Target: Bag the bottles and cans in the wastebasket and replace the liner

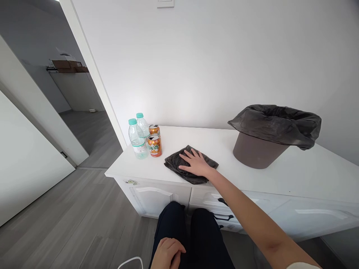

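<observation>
Spread flat, my right hand [195, 163] presses on a folded black plastic bag [175, 161] near the front edge of the white cabinet top. My left hand [168, 253] rests over my lap with its fingers curled; whether anything is inside them is hidden. Two clear bottles with teal caps, one in front [138, 140] and one behind [143, 126], stand upright at the left. Beside them are two orange cans, a front one [155, 146] and a rear one [154, 129], both with opened tops.
A brown bin [256, 149] lined with a black bag [277, 125] stands on the cabinet top [213, 138] at the right. White wall rises behind. At the left are a doorway and a white door [25, 160]. A white cable [131, 260] shows near my lap.
</observation>
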`<state>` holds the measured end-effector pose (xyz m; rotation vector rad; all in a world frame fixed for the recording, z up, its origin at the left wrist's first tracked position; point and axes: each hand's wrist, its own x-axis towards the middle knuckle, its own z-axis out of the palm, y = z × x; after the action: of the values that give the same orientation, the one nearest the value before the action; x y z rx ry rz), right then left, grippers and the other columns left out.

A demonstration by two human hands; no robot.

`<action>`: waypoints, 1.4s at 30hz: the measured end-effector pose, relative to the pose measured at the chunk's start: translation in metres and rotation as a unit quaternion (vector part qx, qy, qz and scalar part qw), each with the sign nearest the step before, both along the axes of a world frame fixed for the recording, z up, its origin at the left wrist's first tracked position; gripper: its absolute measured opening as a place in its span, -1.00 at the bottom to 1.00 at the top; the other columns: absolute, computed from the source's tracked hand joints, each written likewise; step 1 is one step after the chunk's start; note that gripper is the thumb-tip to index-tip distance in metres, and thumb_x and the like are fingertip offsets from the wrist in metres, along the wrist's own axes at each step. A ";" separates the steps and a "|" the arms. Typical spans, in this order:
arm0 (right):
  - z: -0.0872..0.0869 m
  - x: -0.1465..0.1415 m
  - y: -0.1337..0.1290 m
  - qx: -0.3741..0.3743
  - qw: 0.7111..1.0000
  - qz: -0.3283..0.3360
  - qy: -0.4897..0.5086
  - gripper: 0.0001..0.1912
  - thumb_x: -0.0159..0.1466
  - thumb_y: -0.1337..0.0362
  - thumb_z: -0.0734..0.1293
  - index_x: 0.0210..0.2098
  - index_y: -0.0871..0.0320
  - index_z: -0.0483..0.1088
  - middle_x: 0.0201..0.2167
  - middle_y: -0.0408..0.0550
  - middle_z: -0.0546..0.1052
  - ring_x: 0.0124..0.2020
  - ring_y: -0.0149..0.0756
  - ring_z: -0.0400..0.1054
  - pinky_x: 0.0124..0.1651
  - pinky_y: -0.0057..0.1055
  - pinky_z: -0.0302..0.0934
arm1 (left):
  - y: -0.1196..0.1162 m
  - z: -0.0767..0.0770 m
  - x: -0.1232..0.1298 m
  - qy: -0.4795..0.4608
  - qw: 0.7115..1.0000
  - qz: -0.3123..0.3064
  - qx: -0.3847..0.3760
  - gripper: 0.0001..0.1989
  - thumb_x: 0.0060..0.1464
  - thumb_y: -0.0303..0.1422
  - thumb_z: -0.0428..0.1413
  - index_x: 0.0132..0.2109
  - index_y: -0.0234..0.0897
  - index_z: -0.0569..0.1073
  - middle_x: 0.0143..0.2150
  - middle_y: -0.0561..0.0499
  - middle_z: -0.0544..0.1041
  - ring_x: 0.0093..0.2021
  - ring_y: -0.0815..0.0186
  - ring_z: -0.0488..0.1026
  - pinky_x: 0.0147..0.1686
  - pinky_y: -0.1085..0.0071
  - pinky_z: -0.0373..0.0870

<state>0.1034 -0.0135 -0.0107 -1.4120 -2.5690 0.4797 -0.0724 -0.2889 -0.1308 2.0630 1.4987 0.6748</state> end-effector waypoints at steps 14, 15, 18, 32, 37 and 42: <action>0.001 -0.004 -0.016 -0.002 0.998 -0.012 0.057 -0.27 0.29 -0.26 0.00 0.31 -0.07 0.15 0.40 -0.16 0.03 0.42 0.00 -0.22 0.39 0.01 -0.32 | -0.008 -0.037 -0.001 0.108 0.991 -0.074 0.018 -0.66 -0.05 -0.68 -0.07 -0.26 -0.20 0.46 -0.26 0.02 0.56 -0.21 0.26 0.45 -0.03 0.24 0.27; 0.006 -0.001 -0.019 0.015 0.995 -0.022 0.093 -0.31 0.31 -0.22 -0.02 0.26 -0.05 0.24 0.36 -0.14 0.13 0.39 -0.04 -0.11 0.38 -0.03 -0.21 | -0.008 -0.037 -0.001 0.111 0.990 -0.079 0.018 -0.66 -0.06 -0.67 -0.07 -0.26 -0.20 0.46 -0.26 0.02 0.56 -0.22 0.26 0.45 -0.03 0.24 0.28; 0.016 0.019 -0.022 0.095 0.974 -0.109 0.175 -0.40 0.35 -0.11 -0.04 0.10 -0.03 0.41 0.19 -0.06 0.38 0.25 -0.06 0.16 0.26 -0.07 0.02 | -0.007 -0.046 -0.002 0.110 0.990 -0.088 0.010 -0.66 -0.08 -0.66 -0.05 -0.26 -0.20 0.48 -0.27 0.02 0.57 -0.24 0.27 0.45 -0.02 0.24 0.28; -0.012 0.075 0.009 -0.035 0.937 -0.269 0.220 -0.78 0.10 0.09 0.31 -0.42 0.11 0.36 -0.36 -0.09 0.52 -0.32 -0.23 0.38 -0.28 -0.36 0.16 | 0.000 -0.099 -0.012 0.101 0.989 -0.099 0.032 -0.71 -0.05 -0.63 -0.01 -0.28 -0.16 0.47 -0.31 0.08 0.56 -0.28 0.32 0.46 -0.06 0.26 0.27; -0.001 0.044 -0.021 0.083 0.921 -0.143 0.352 -0.88 0.19 0.21 0.21 -0.30 0.08 0.32 -0.15 -0.06 0.52 -0.11 -0.19 0.38 -0.06 -0.26 0.23 | -0.002 -0.070 -0.007 0.104 0.989 -0.102 0.010 -0.73 -0.04 -0.62 0.00 -0.27 -0.17 0.45 -0.27 0.08 0.57 -0.25 0.29 0.46 -0.03 0.22 0.27; 0.008 0.014 -0.061 0.091 0.934 0.047 0.343 -0.70 0.07 0.51 0.11 -0.33 0.05 0.31 0.04 -0.11 0.47 0.10 -0.25 0.32 0.14 -0.21 0.18 | -0.004 -0.045 -0.003 0.105 0.990 -0.094 -0.011 -0.72 0.01 -0.62 -0.03 -0.26 -0.19 0.46 -0.27 0.07 0.57 -0.22 0.30 0.46 0.03 0.21 0.27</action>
<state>0.1169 -0.0740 -0.0028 -0.8534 -2.0443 0.6003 -0.0751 -0.2925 -0.1754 2.2814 1.3890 0.3758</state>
